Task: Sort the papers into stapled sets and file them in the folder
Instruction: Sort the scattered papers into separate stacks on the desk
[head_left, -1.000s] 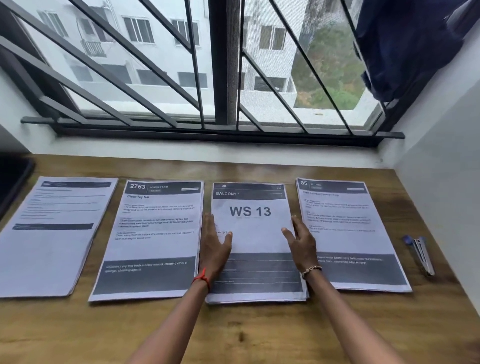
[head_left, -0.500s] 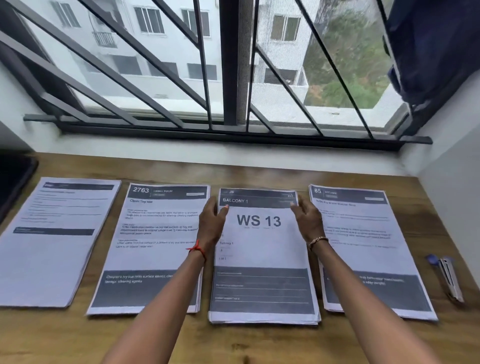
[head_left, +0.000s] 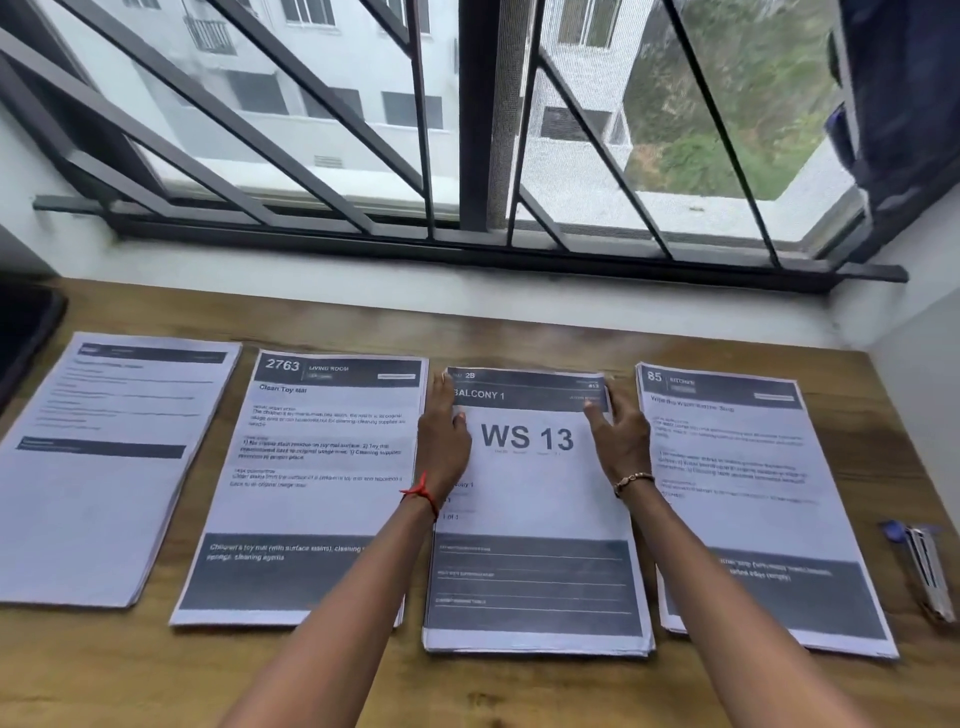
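Here, at a wooden table (head_left: 467, 691) under a barred window (head_left: 478, 130), a person is bracketing the stack headed "WS 13" (head_left: 530, 525) between two bare hands. The left hand (head_left: 441, 447), a red thread (head_left: 421, 493) on its wrist, is lying along the stack's upper left edge with fingers straight and thumb resting on the top sheet. The right hand (head_left: 618, 441), wearing a beaded bracelet (head_left: 631, 480), is touching the upper right edge, fingers stretched toward the corner; neither hand is curling round the paper. The stack is sitting third from the left in a row of four, just beside the "2763 Living Room" pile (head_left: 311, 467) and the "85 Kitchen" pile (head_left: 743, 493), with a fourth pile (head_left: 104, 467) at far left. A stapler (head_left: 922, 566) is lying near the table's right edge, apart from the papers.
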